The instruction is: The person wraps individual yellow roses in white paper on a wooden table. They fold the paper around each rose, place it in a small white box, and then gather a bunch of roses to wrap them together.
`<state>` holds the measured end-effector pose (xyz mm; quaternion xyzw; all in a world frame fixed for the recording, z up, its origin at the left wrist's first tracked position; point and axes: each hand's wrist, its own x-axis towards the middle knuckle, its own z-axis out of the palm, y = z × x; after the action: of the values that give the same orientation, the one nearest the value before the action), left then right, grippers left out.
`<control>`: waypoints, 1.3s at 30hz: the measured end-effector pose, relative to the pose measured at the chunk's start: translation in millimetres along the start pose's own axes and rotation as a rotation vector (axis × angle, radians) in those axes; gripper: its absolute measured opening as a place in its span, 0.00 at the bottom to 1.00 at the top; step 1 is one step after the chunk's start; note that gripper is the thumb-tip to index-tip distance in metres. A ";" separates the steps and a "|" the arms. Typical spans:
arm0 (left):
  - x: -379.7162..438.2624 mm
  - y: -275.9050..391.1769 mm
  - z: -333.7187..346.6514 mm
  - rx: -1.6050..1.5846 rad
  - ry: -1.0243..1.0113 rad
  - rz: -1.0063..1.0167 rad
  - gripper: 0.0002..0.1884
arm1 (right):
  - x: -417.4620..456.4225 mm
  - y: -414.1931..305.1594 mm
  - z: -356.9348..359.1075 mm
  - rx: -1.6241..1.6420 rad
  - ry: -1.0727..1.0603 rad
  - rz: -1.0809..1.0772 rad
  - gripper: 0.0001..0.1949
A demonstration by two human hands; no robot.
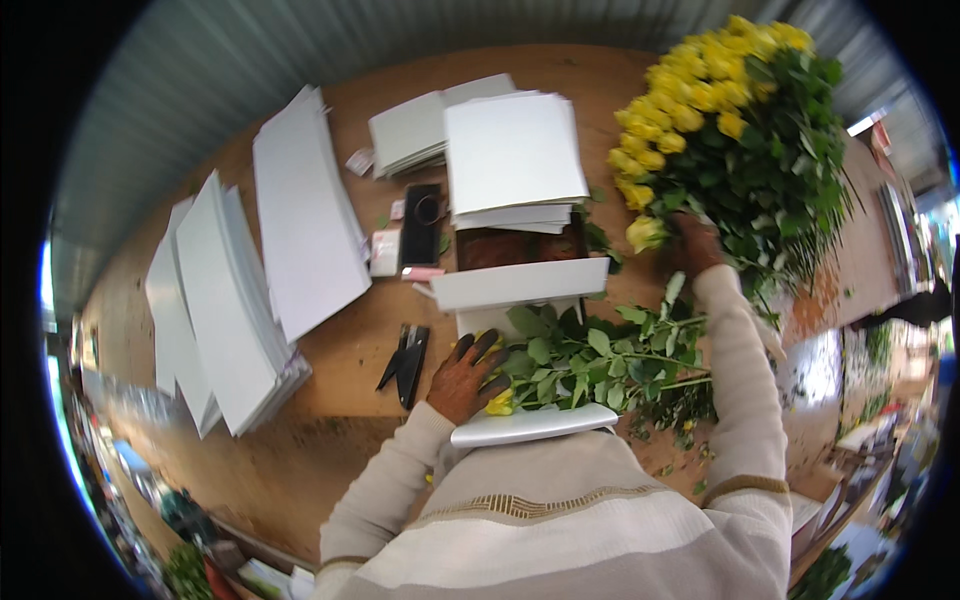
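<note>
My left hand (463, 379) lies with spread fingers over yellow rose heads (499, 403) at the table's front edge. Their leafy stems (600, 360) stretch right, under my right forearm. Beneath them is a white sheet (532, 426), its near edge curling up against my body. At the right, my right hand (696, 244) is at the near edge of a large heap of yellow roses (694, 90). A single yellow rose (645, 234) sticks out from its fingers, which are blurred and partly hidden; the hand appears closed around its stem.
Stacked white sheets (517, 154) rest on a dark stand behind a white strip (521, 283). More white sheets (311, 217) lie left, beside a phone (421, 225), small boxes (385, 253) and a black stapler (406, 366). A corrugated wall (375, 37) stands behind the wooden table (352, 375).
</note>
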<state>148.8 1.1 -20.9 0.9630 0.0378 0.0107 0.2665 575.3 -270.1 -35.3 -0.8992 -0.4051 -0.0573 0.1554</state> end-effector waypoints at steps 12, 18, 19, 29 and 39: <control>-9.4 -2.7 9.4 0.056 0.036 -0.044 0.27 | -45.4 -264.0 -107.5 0.237 -0.236 -0.475 0.28; -8.6 -9.4 18.5 0.095 0.061 -0.037 0.22 | -49.6 -276.6 19.7 0.050 -0.344 -0.308 0.22; -8.5 -9.9 19.6 0.089 0.040 -0.041 0.22 | -49.1 -277.5 25.4 0.052 -0.364 -0.306 0.22; -6.4 -1.2 15.5 0.097 -0.049 -0.073 0.20 | -48.6 -273.6 50.5 0.146 -0.370 -0.341 0.20; -0.2 -7.0 6.9 0.120 -0.295 -0.212 0.28 | -45.2 -283.7 58.3 0.092 -0.509 -0.325 0.18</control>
<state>148.4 3.6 -30.5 0.9589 0.1000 -0.1612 0.2110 332.2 -106.3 -34.6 -0.8000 -0.5717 0.1642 0.0784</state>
